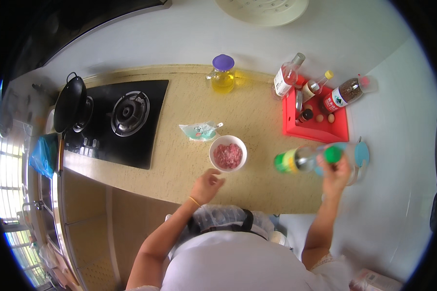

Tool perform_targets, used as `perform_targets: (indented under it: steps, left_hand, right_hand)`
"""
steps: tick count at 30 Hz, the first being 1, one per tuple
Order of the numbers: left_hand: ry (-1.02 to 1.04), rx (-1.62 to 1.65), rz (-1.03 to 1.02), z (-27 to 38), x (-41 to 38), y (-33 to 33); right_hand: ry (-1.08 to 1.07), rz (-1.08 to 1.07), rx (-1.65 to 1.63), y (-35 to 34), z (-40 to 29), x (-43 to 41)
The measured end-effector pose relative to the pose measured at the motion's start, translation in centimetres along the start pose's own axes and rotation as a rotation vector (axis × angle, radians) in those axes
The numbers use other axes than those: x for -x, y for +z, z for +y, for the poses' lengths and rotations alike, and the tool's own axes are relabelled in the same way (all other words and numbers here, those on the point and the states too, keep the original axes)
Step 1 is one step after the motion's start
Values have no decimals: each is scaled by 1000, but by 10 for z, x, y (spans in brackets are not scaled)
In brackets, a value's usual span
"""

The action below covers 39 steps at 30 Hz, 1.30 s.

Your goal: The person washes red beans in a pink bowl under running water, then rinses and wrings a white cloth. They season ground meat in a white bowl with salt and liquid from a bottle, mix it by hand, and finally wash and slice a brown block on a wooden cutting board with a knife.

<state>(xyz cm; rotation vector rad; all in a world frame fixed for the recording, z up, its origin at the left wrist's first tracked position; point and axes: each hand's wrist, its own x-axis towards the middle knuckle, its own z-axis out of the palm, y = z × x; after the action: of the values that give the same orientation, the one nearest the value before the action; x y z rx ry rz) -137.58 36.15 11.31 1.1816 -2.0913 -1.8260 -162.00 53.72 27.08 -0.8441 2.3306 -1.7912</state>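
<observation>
A clear bottle (291, 160) with a green cap and a yellow-green label is in my right hand (335, 174), gripped at its neck end. The bottle is tilted almost flat above the right part of the counter, blurred, and its cap appears to be on. Raw minced meat (227, 155) fills much of a small white bowl (243, 155) in front of me. Just below the bowl's near rim is my left hand (207, 186), holding nothing, its fingers curled but apart. Behind the bowl lies a crumpled white-and-green plastic packet (201, 132).
A red box (313, 135) at right holds bottles and eggs (331, 118). Beside it stands a pitcher with a blue lid (362, 154), partly hidden. An oil jug (223, 80) stands at the back. Leftward are a gas hob (131, 149) and a black wok (70, 105).
</observation>
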Motion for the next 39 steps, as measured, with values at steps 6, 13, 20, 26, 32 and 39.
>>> perform_targets:
  steps: [6, 13, 20, 26, 32, 39]
  left_hand:
    - [494, -282, -119, 74, 36, 27]
    - [566, -362, -107, 58, 42, 26]
    - [434, -357, -119, 51, 38, 19]
    - [274, -255, -13, 21, 33, -16]
    - [173, -39, 535, -35, 49, -71]
    - [-59, 260, 1168, -185, 96, -138]
  right_hand:
    - [96, -216, -14, 50, -3, 89]
    - [122, -315, -61, 75, 5, 125]
    - [71, -288, 2, 75, 6, 109]
    - [-62, 78, -45, 24, -4, 23]
    - [-243, 289, 178, -27, -21, -95]
    - [-246, 393, 490, -53, 58, -214]
